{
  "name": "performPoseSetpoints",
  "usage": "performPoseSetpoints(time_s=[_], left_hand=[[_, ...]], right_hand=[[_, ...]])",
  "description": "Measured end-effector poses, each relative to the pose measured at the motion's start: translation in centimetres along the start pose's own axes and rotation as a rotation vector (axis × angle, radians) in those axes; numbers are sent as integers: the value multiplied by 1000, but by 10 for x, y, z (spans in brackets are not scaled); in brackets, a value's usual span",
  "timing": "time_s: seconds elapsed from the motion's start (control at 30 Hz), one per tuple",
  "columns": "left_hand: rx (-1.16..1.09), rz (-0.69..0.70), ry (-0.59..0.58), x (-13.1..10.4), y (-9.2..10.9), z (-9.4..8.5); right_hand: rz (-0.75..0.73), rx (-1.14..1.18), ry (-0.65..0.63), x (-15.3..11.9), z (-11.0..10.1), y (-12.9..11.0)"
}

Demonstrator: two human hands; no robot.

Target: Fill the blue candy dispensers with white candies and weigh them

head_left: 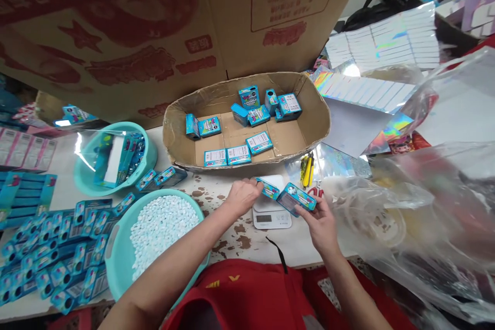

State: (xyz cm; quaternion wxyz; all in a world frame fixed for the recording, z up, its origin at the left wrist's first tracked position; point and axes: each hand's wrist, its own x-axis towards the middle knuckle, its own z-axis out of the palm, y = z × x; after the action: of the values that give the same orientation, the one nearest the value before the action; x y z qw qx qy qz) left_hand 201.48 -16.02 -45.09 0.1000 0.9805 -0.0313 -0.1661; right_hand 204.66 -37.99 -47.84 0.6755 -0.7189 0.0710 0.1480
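In the head view my left hand [244, 196] is closed on a small blue candy box [269, 189] over a white digital scale [271, 218]. My right hand [322, 219] grips another blue candy box [297, 198], tilted, its near end close to the first box. Part of the scale's plate is hidden beneath the boxes. Beyond my hands a cut-down cardboard box [247, 163] contains several blue candy boxes [259, 142], some lying flat, some upright. Left of my forearm a turquoise basin [112, 263] is filled with small pale candies [164, 229].
Several blue boxes [65, 247] crowd the table's left side. Behind them stands a second turquoise basin [154, 152] of packaging. A large carton [174, 26] walls off the back. Yellow-handled cutters [307, 170] and clear plastic bags [386, 216] lie to the right.
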Motion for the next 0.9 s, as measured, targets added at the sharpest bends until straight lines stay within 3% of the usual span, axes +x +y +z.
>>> performPoseSetpoints(time_s=[0.1,0.23,0.4,0.47,0.5,0.53,0.6,0.67,0.73,0.8,0.9], left_hand=[[2,-51,33,-16,-11,1],[60,-198,127,-55,-27,2],[-91,-176,310,-103,-28,7],[-278,-129,365,-114,-21,15],[-404,-120,381,-117,-17,19],[-549,-145,394,-119,-14,23],[-873,-329,437,-122,-10,31],[-1209,-607,506,-123,-11,35],[-1516,-791,553,-125,-14,35],[-1744,-833,596,-126,-18,34],[-1868,-886,631,-128,-23,33]], right_hand=[[-50,-37,-33,4,5,12],[-190,-145,-86,9,19,31],[-685,-541,-35,-16,37,15],[-816,-608,-164,-34,47,1],[-808,-621,-279,-41,53,-5],[-760,-633,-389,-47,60,-9],[-620,-666,-532,-55,72,-15],[-553,-679,-590,-58,83,-20],[-584,-665,-647,-59,92,-25],[-644,-652,-710,-61,102,-30],[-668,-677,-761,-65,116,-31]])
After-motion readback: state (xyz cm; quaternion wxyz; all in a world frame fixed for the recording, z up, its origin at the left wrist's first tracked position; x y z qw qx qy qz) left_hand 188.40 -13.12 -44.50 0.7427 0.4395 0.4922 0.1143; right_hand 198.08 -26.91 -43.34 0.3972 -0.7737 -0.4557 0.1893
